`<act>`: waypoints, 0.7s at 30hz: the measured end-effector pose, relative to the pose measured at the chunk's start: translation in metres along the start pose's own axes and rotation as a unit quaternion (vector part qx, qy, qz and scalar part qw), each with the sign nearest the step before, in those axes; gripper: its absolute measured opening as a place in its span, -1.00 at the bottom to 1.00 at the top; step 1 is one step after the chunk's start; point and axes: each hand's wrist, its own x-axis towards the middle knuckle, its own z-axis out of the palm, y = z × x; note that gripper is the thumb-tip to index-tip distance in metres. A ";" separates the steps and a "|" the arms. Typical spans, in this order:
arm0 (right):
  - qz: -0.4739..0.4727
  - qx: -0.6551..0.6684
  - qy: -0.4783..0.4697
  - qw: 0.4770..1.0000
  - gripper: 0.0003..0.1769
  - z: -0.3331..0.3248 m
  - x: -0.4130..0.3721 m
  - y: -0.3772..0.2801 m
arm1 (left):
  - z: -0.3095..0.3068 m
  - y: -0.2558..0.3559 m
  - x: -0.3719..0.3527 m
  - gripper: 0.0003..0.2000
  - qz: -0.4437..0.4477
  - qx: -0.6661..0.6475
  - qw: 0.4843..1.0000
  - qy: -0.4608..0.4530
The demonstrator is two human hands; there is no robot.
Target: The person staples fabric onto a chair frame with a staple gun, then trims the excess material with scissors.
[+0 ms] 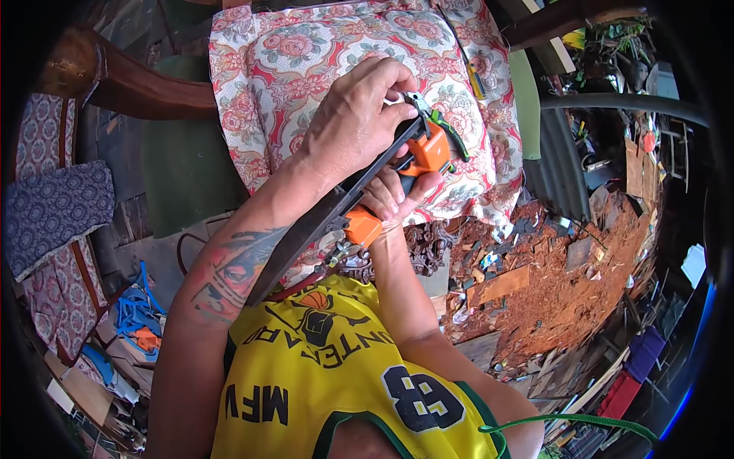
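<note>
An orange and black staple gun point(430, 153) is held over the flowered cushion point(306, 84); its long black magazine slants back toward my chest. My right hand point(394, 195) wraps its fingers round the dark handle. At the nose end, my left hand point(355, 115) is closed, thumb and forefinger bent together against the tool; whatever small thing may lie between those fingertips I cannot tell. Pliers with green and black handles point(453, 136) show just beyond the nose, their metal head close to my left thumb. A brass fitting point(336, 254) sits at the tool's rear.
A yellow-handled screwdriver point(475, 81) lies at the cushion's right edge. Curved wooden furniture parts point(153, 88) stand at the left, beside a dark patterned cushion point(61, 210). Reddish ground point(550, 287) with scraps spreads at the right, and a green cord point(566, 418) crosses low right.
</note>
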 end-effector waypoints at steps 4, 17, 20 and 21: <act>0.001 -0.004 -0.002 1.000 0.04 -0.001 0.000 -0.001 | -0.003 -0.001 0.000 -0.73 0.040 0.023 0.999 0.004; 0.005 -0.011 0.004 1.000 0.05 -0.005 -0.001 -0.002 | -0.013 0.006 -0.004 -0.71 -0.138 -0.063 0.988 -0.012; 0.016 0.008 -0.015 1.000 0.04 -0.001 0.006 0.000 | -0.038 -0.012 -0.014 -0.61 -0.310 -0.241 0.915 -0.098; 0.023 0.018 -0.018 0.999 0.04 0.000 0.008 -0.001 | -0.052 -0.006 -0.022 -0.35 -0.387 -0.379 0.820 -0.186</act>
